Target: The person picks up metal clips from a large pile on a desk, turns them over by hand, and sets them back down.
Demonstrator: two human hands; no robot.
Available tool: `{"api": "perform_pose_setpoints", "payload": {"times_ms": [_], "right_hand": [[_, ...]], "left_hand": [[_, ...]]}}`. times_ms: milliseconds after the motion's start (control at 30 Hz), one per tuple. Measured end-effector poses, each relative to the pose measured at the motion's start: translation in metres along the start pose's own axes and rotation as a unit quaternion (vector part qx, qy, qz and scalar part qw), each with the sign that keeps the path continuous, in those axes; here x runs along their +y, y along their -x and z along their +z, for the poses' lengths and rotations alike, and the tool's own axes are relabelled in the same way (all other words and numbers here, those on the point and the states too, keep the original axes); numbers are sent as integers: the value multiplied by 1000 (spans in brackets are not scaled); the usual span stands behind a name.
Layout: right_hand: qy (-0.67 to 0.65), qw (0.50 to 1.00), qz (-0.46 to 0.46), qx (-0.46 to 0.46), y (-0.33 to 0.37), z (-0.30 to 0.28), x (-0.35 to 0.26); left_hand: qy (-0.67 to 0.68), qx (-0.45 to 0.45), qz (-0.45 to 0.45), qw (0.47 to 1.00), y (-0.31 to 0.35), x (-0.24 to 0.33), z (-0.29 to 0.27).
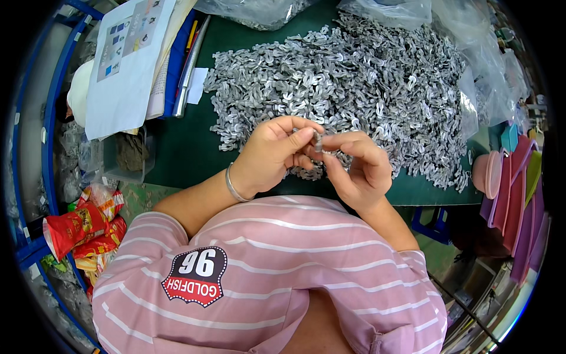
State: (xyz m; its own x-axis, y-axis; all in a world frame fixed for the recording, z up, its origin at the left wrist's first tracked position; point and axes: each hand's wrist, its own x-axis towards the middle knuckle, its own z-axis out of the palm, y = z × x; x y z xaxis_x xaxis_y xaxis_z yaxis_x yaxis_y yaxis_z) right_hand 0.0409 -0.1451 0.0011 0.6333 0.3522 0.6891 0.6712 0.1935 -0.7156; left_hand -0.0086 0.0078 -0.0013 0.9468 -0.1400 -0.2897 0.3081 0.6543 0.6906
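Observation:
A large heap of small grey metal pieces point(354, 76), curved and looped in shape, spreads over the green tabletop point(171, 156). In front of its near edge, my left hand point(271, 150) pinches a small grey metal piece point(318, 141) between thumb and forefinger. My right hand point(362, 168) meets it from the other side, with thumb and fingers closed about the same piece. The fingers partly cover the piece, so its exact shape is unclear. A few more loose pieces lie just below my hands at the heap's edge.
Papers point(121, 71) lean at the left beside a blue folder point(177, 76) and a metal tube point(191, 68). A clear plastic box point(147, 156) holds a dark cloth. Clear plastic bags point(401, 12) lie along the back. Pink and purple bag-like items point(519, 194) hang at the right.

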Motion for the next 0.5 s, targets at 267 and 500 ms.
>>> {"api": "perform_pose_setpoints", "payload": {"times_ms": [267,500], "right_hand": [[303,946,76,-83,-15,-17,17],[388,908,30,-157,-12,-14,25]], "left_hand": [[149,15,20,988,-1,20,-19],[-50,63,79,994,7,16,-5]]}}
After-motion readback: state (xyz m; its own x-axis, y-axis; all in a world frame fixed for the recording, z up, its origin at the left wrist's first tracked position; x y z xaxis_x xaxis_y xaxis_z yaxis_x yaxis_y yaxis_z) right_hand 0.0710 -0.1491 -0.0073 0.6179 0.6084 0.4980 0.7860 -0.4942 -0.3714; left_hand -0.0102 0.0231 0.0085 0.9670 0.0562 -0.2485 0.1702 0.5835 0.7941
